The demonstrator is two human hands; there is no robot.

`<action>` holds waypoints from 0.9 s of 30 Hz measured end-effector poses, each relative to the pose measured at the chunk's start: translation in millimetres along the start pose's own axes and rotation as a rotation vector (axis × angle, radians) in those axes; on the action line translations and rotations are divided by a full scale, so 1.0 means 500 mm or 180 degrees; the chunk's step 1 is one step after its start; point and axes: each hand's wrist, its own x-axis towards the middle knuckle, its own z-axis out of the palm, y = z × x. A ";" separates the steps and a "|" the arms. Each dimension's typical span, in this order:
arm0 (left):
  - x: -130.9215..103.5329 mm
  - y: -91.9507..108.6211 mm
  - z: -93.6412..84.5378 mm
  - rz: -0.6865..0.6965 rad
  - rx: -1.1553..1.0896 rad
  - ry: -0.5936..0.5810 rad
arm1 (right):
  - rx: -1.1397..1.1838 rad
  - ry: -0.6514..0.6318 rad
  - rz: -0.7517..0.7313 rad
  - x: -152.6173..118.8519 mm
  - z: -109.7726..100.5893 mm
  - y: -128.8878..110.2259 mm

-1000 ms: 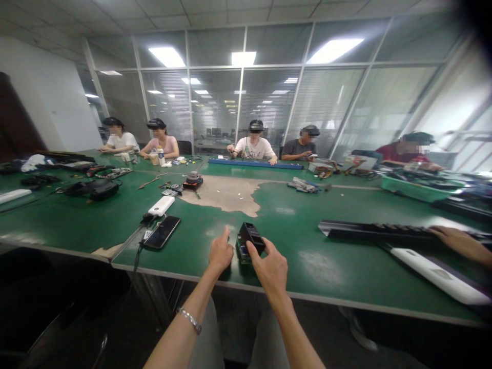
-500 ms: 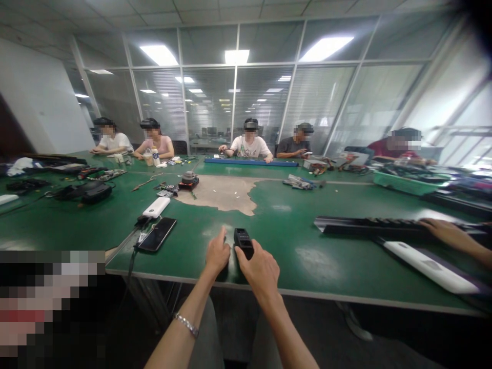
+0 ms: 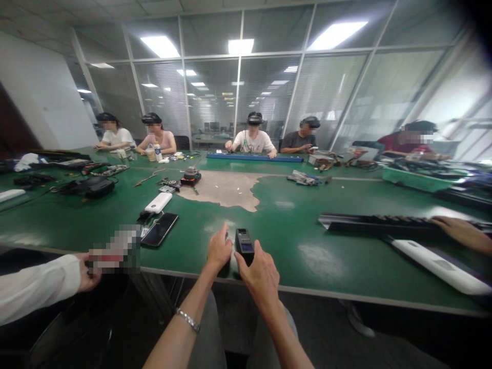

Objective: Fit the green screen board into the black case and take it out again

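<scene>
Near the front edge of the green table, a black boxy handheld device [image 3: 243,241] with a small screen sits between the thumb and fingers of my right hand [image 3: 263,269]. The thumb is on its left side and the fingers are along its right. My left hand [image 3: 219,250] is just left of the device, index finger pointing forward and the other fingers curled. A sliver of something grey and dark shows at its inner side, too hidden to name.
On the left lie a black phone [image 3: 160,229] and a white power bank [image 3: 159,203]. A co-worker's sleeve [image 3: 42,284] and hand reach in there. To the right are a long black rail [image 3: 357,223], another person's hand [image 3: 461,233] and a long white device [image 3: 438,264]. Several people sit opposite.
The view has shifted slightly. The device's screen face shows more, and my right thumb and fingers look a little wider apart. The co-worker's sleeve and hand at left have come into view.
</scene>
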 end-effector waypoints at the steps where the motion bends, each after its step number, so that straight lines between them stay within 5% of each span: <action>1: 0.000 0.000 0.000 0.0003 -0.0009 0.0002 | 0.0044 0.0059 -0.0027 0.000 0.000 0.000; 13: 0.000 0.001 0.000 -0.0020 -0.0022 0.0011 | 0.0006 -0.0132 0.0115 -0.005 0.010 0.001; 21: -0.003 0.002 -0.002 -0.0018 -0.0069 0.0019 | 0.0414 0.0100 0.0198 0.035 -0.032 -0.007; 27: -0.004 0.003 -0.001 -0.0018 -0.0062 0.0057 | 0.0610 0.0478 0.0322 0.067 -0.052 0.067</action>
